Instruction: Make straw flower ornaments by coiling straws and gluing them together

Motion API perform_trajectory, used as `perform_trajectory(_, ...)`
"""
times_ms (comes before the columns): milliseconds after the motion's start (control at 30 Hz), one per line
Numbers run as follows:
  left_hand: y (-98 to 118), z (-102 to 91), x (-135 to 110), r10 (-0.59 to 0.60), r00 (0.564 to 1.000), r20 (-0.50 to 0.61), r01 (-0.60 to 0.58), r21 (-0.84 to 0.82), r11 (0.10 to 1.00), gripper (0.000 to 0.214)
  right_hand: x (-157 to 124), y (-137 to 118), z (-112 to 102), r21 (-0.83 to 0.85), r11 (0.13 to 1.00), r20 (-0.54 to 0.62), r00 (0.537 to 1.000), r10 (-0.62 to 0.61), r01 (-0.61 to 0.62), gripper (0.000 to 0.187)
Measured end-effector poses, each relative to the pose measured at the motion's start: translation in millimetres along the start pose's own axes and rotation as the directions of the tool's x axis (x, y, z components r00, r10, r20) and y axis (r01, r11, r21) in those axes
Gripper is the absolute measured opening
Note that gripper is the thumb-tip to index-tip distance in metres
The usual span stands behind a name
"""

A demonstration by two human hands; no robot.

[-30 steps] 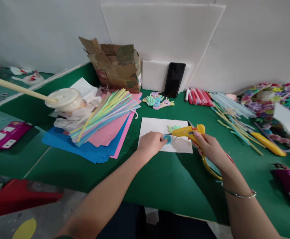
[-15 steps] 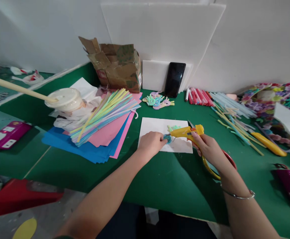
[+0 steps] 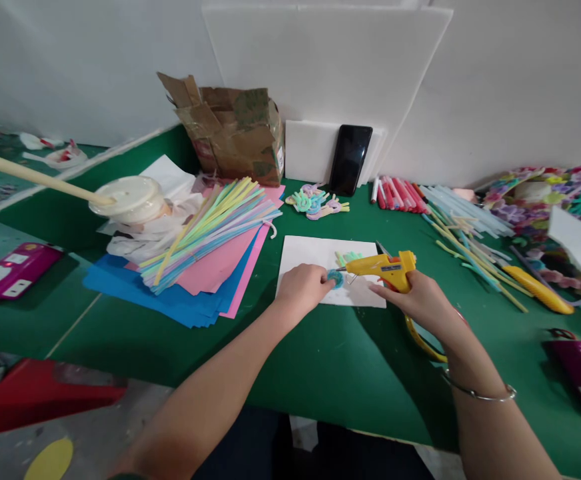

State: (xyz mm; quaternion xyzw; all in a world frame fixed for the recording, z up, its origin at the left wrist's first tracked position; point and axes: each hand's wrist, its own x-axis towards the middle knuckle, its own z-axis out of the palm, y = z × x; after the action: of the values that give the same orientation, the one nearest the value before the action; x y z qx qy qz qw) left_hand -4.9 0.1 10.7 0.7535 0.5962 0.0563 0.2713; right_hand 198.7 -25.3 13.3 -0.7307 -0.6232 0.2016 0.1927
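Observation:
My left hand [image 3: 303, 285] rests over the white sheet [image 3: 306, 250], fingers pinched on a small coil of blue pipe cleaner [image 3: 337, 279]. My right hand [image 3: 420, 300] grips a yellow hot glue gun [image 3: 383, 267] at its rear end. The gun points left, its metal nozzle right at the blue coil; whether they touch I cannot tell. Behind the nozzle, a pale green pipe-cleaner piece [image 3: 351, 256] lies on the sheet. Scissors with yellow and red handles [image 3: 423, 343] lie partly hidden under my right hand and wrist.
Pipe cleaners [image 3: 210, 233] lie on coloured paper [image 3: 155, 303] at left, beside a lidded tub [image 3: 130, 200]. Behind are a cardboard box [image 3: 235, 137], a phone [image 3: 351, 160] and finished twisted pieces [image 3: 315, 202]. Red pens [image 3: 400, 195], glue sticks [image 3: 463, 207] and a yellow cutter [image 3: 540, 290] lie right.
My right hand has shifted slightly right and back along the glue gun, its fingers straighter. The gun has moved a little right. My left hand stays on the blue coil.

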Motion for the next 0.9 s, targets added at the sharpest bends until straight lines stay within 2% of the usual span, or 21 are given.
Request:
perform_trajectory(200,-0.9,1.2,0.6,0.002,1.0,-0.003,-0.002,0.0,1.0,0.028,0.7,-5.8,-0.2,-0.063,0.998,0.035,0.999,0.021,-0.019,0.031)
perform_trajectory(367,-0.9,0.9,0.6,-0.001,1.0,0.001,0.001,-0.004,1.0,0.027,1.3,-8.6,1.7,-0.127,0.992,-0.004,1.0,0.026,-0.026,0.032)
perform_trajectory(633,-1.8,1.8,1.3,0.015,1.0,-0.003,-0.015,0.002,1.0,0.03,0.6,-9.1,2.7,-0.071,0.997,-0.019,1.0,-0.02,0.019,0.033)
perform_trajectory(900,0.1,0.3,0.7,-0.003,1.0,0.006,0.003,0.003,1.0,0.029,0.6,-10.5,0.4,-0.12,0.992,0.026,0.998,0.049,-0.046,0.02)
